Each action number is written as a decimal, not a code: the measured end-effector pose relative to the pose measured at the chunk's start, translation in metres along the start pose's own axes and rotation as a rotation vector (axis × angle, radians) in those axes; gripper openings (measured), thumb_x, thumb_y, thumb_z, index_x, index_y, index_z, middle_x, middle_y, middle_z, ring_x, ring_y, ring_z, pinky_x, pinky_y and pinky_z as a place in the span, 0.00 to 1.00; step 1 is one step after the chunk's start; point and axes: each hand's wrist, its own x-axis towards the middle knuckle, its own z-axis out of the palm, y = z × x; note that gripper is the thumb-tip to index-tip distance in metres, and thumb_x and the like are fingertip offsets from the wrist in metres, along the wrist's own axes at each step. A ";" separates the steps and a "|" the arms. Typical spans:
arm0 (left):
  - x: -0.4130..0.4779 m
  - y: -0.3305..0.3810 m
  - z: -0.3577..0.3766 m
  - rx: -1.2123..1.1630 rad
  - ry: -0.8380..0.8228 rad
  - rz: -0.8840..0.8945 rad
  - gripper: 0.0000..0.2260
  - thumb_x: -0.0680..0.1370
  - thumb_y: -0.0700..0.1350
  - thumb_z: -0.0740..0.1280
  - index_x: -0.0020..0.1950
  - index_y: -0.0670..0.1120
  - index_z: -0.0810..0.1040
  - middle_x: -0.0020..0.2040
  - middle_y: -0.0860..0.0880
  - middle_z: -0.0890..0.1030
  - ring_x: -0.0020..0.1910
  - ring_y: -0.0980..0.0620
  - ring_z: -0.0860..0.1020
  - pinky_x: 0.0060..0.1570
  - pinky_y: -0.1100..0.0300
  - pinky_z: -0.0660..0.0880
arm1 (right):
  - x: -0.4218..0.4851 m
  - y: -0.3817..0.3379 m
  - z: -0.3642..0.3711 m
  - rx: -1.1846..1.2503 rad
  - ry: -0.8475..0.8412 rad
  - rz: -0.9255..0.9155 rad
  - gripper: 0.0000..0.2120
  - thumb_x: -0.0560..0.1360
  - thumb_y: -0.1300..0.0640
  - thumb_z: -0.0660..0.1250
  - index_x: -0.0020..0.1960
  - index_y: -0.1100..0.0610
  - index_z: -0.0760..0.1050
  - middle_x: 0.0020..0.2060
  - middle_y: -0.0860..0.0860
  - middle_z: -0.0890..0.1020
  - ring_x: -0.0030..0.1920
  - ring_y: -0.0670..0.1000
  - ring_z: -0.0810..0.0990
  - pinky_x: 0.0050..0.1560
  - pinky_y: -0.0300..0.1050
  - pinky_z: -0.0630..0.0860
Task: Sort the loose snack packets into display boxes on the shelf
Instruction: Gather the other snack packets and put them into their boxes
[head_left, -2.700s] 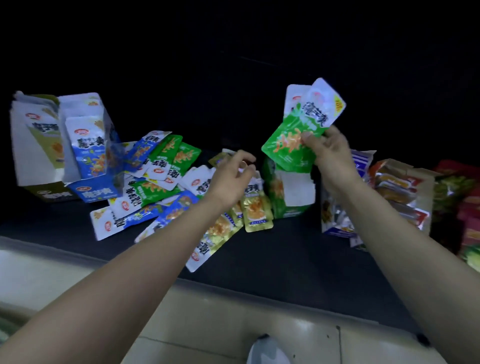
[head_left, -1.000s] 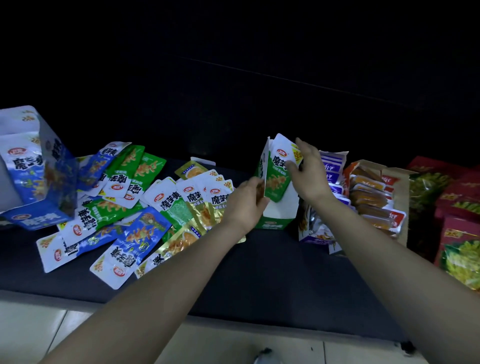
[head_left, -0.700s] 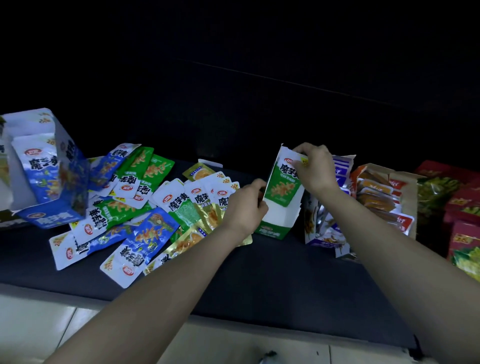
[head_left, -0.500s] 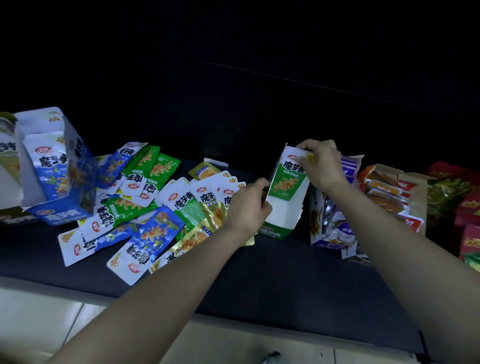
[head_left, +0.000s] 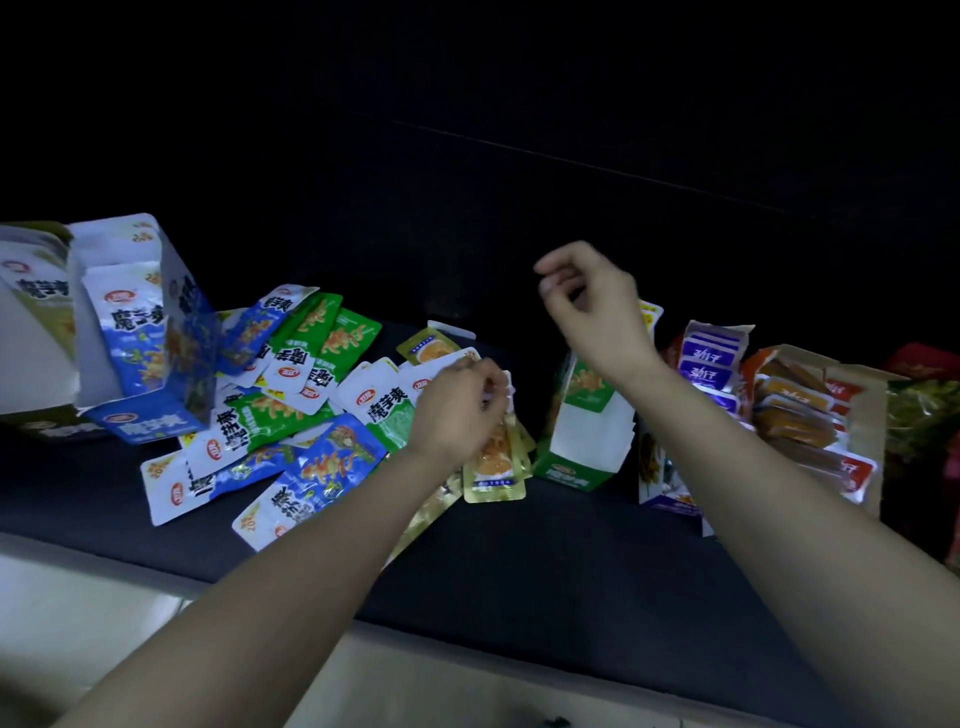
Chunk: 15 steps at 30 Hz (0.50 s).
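Loose snack packets (head_left: 291, 415) in blue, green and gold lie heaped on the dark shelf (head_left: 545, 561). My left hand (head_left: 457, 410) is down on the right side of the heap, its fingers curled on the top edge of a white-topped packet (head_left: 441, 366), with gold packets (head_left: 493, 467) beneath it. A green display box (head_left: 582, 447) stands upright just to the right with a green packet inside. Above that box my right hand (head_left: 592, 306) hovers, loosely curled and holding nothing. A blue display box (head_left: 140, 332) with blue packets stands at the far left.
Right of the green box stand a purple packet box (head_left: 711, 358) and an orange-red packet box (head_left: 815, 415), with red and green bags (head_left: 924, 410) beyond. The shelf's pale front edge (head_left: 130, 597) runs along the bottom. The back of the shelf is dark.
My right hand has let go of the green packet in the green box and lifted above it. My left hand has moved left from the box onto the loose packets.
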 end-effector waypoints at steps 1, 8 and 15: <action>-0.002 -0.013 -0.008 0.091 0.028 0.010 0.09 0.79 0.44 0.64 0.57 0.45 0.80 0.52 0.46 0.79 0.54 0.46 0.76 0.47 0.56 0.70 | 0.003 -0.008 0.013 0.019 -0.067 0.018 0.08 0.75 0.66 0.64 0.52 0.57 0.77 0.39 0.44 0.77 0.37 0.38 0.75 0.40 0.29 0.69; -0.017 -0.084 -0.044 0.359 -0.122 0.014 0.19 0.81 0.48 0.62 0.72 0.51 0.70 0.75 0.45 0.66 0.75 0.44 0.59 0.71 0.51 0.59 | 0.025 0.011 0.110 -0.292 -0.264 0.244 0.13 0.78 0.61 0.65 0.62 0.58 0.75 0.57 0.56 0.80 0.55 0.57 0.79 0.51 0.51 0.78; -0.010 -0.109 -0.040 0.356 -0.239 -0.010 0.24 0.84 0.57 0.53 0.80 0.56 0.53 0.81 0.50 0.44 0.79 0.49 0.40 0.75 0.50 0.35 | 0.022 0.038 0.153 -0.565 -0.124 0.287 0.13 0.78 0.63 0.64 0.62 0.57 0.78 0.56 0.57 0.80 0.54 0.59 0.79 0.40 0.45 0.70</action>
